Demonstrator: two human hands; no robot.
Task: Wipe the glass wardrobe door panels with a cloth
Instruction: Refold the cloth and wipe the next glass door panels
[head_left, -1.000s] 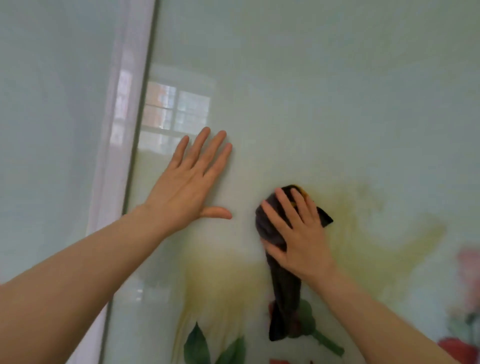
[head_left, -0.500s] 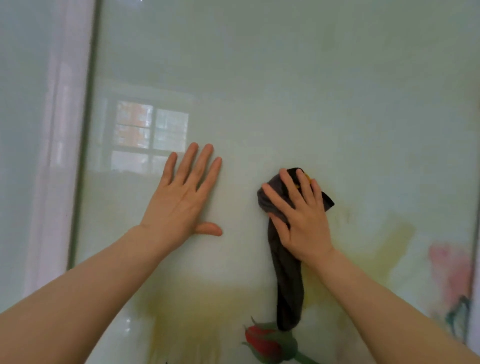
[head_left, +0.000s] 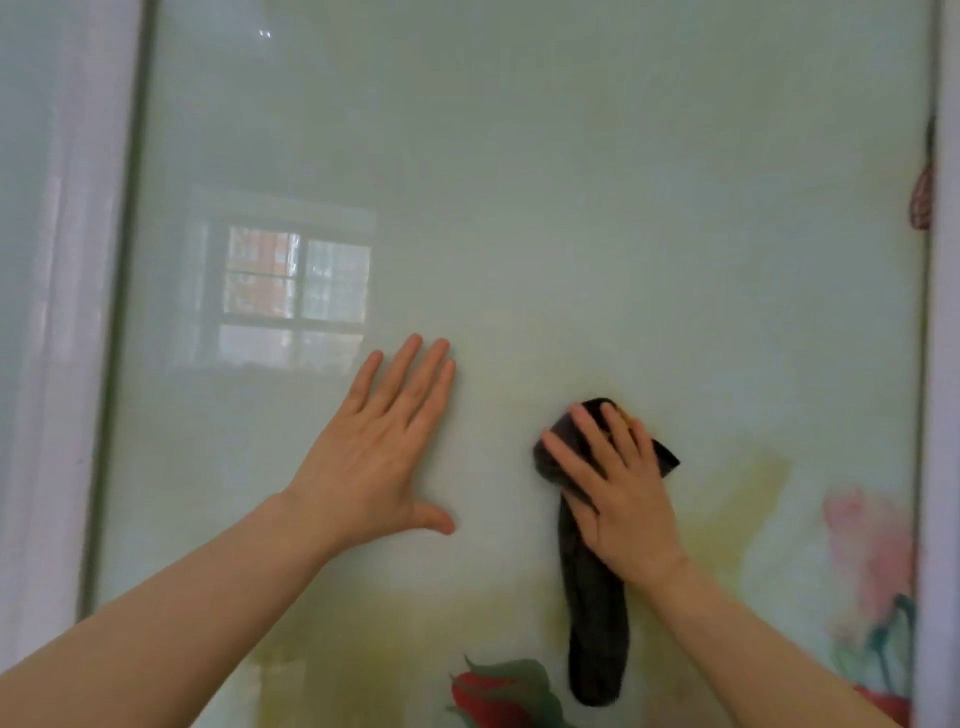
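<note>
A pale green glass door panel (head_left: 571, 208) with printed flowers fills the view. My left hand (head_left: 384, 452) lies flat on the glass with fingers spread, holding nothing. To its right, my right hand (head_left: 613, 499) presses a dark cloth (head_left: 595, 623) against the panel. The cloth bunches under my fingers and its long tail hangs straight down below my wrist.
A white frame post (head_left: 57, 312) runs down the left of the panel and another frame edge (head_left: 943, 364) down the right. A window reflection (head_left: 296, 291) shows on the glass. A printed red rose (head_left: 493, 696) sits at the bottom, pink flowers (head_left: 872, 551) at the lower right.
The view has shifted right along the panel, so the right frame edge now shows. Both hands stay pressed on the glass, the right hand with the cloth sitting slightly lower than half a second ago.
</note>
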